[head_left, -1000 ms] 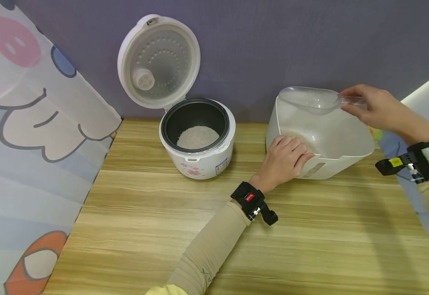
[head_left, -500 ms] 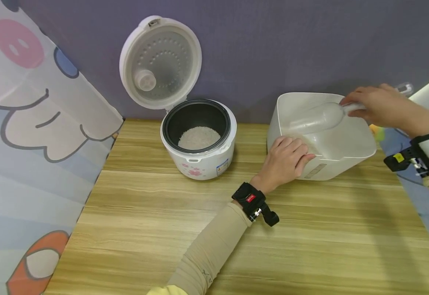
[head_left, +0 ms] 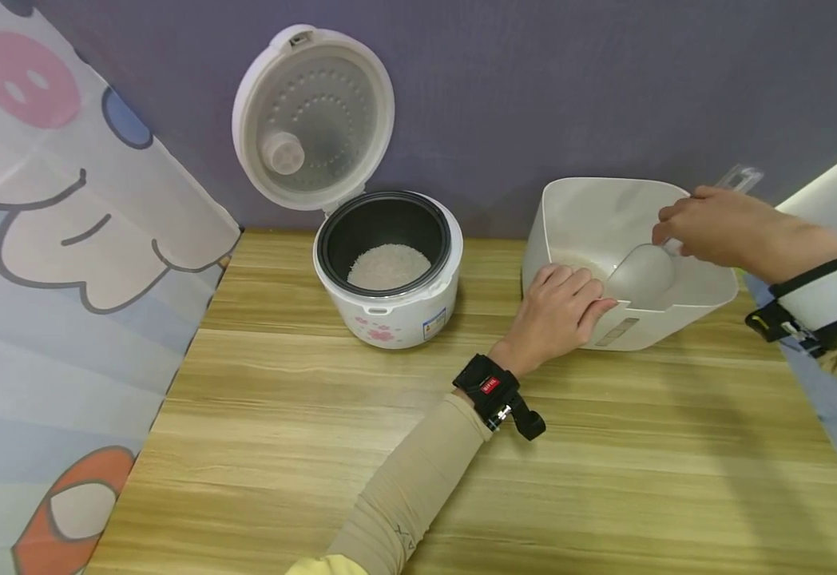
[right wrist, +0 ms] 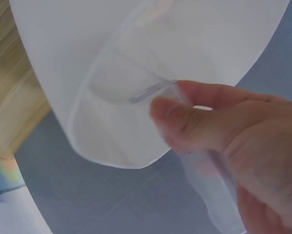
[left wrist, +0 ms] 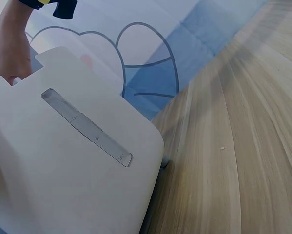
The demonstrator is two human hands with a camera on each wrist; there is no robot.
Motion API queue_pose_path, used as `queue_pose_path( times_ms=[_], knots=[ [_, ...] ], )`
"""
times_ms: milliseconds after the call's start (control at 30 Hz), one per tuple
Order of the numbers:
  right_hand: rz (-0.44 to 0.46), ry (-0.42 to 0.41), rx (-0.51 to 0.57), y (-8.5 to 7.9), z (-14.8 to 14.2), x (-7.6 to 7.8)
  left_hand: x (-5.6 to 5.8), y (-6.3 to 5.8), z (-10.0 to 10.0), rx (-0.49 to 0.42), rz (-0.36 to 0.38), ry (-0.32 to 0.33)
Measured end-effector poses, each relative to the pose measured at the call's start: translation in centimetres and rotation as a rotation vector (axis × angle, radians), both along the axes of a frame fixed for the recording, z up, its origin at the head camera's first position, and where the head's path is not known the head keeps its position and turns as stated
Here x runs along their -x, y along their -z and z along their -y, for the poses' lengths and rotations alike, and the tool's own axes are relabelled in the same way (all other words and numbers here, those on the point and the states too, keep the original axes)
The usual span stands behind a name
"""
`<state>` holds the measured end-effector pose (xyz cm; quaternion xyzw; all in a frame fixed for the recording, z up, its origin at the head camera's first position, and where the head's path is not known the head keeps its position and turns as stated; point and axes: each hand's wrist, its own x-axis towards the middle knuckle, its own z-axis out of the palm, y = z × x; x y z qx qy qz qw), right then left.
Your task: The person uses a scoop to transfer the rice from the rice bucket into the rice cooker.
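Note:
My right hand (head_left: 723,228) grips the handle of a clear plastic scoop (head_left: 644,271), whose bowl is down inside a white rice bin (head_left: 608,196). In the right wrist view the thumb and fingers wrap the scoop's handle (right wrist: 209,190). My left hand (head_left: 555,311) holds the bin's front rim, fingers curled over the edge and thumb along the outside. Some rice (head_left: 580,259) shows low in the bin beside those fingers. The bin's front wall (left wrist: 77,161) with its clear window strip (left wrist: 89,127) fills much of the left wrist view; there the left hand is mostly hidden.
A white rice cooker (head_left: 390,319) stands left of the bin, its lid (head_left: 318,120) raised. Rice (head_left: 390,267) lies in its dark inner pot (head_left: 382,209). Behind the wooden table (head_left: 303,447) rises a grey-purple wall (head_left: 490,104); a cartoon-print sheet (head_left: 52,343) borders the left side.
My right hand has tipped the scoop from level above the bin's back rim to steeply downward, lowering its bowl into the bin. The left hand stays on the rim.

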<state>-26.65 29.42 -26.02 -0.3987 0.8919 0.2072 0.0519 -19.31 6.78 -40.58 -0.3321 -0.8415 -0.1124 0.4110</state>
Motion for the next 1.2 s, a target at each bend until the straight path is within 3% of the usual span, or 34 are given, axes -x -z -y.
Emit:
queue_pose_path(
  times_ms=[167, 333, 533, 833, 1200],
  knots=[
    [-0.058, -0.060, -0.035, 0.6, 0.4, -0.7, 0.0, 0.1, 0.0, 0.007, -0.006, -0.008],
    [-0.052, -0.035, -0.040, 1.4, 0.3, -1.2, -0.1, 0.0, -0.3, 0.012, -0.004, -0.008],
    [0.023, 0.012, -0.011, 1.9, -0.7, -1.2, -0.2, -0.1, -0.5, -0.007, -0.004, 0.013],
    [0.156, 0.153, 0.087, 2.3, -1.4, -1.4, -0.1, 0.0, -0.3, -0.017, -0.024, 0.009],
    [0.262, 0.144, 0.267, 3.7, -1.5, -1.7, -0.3, 0.0, -0.3, -0.012, -0.022, 0.012]
  ],
)
